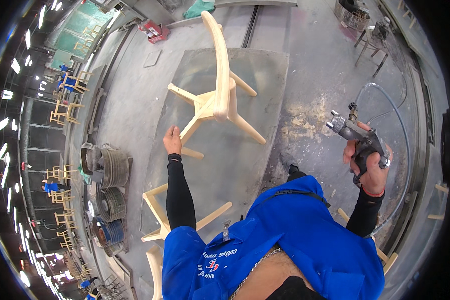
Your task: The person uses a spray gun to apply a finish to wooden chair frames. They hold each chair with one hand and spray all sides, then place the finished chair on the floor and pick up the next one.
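A pale wooden chair frame [222,75] with a long curved top rail and splayed legs is in front of me on a grey sheet [200,175]. My left hand [172,141] is closed on the near left part of this frame, next to one leg. Out to the right, my right hand [371,160] is wrapped round a spray gun [355,131], its nozzle pointing left, towards the chair. A clear hose [404,127] loops from the gun and runs down past my forearm. My fingers partly hide the gun's handle and trigger.
Another pale chair frame [157,212] is close by my left arm. Several drums [112,167] line the left side. A red crate [157,31] lies far left, a metal stand [372,46] far right. More chairs and people in blue show at the far left.
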{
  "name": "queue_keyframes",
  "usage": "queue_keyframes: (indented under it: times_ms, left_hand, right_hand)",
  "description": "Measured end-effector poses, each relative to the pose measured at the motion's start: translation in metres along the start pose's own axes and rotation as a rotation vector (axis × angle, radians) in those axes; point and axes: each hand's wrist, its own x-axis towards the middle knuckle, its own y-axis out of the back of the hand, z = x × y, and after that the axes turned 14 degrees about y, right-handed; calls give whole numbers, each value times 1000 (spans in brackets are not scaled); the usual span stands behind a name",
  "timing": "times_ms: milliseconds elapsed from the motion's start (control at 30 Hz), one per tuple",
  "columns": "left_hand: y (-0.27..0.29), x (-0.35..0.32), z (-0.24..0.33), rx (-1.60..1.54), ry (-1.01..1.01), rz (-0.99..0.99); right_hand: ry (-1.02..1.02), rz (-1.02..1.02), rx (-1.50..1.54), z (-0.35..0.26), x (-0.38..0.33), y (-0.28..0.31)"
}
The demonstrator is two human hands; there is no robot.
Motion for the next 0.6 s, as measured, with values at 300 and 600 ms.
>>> queue_keyframes:
  times_ms: [300, 600]
  left_hand:
    - [17, -94, 140, -363, 77, -107]
    - [-34, -187, 285, -228, -386, -218]
  right_hand:
    - [-443, -292, -139, 134, -8, 32]
    - [-630, -331, -432, 291, -41, 73]
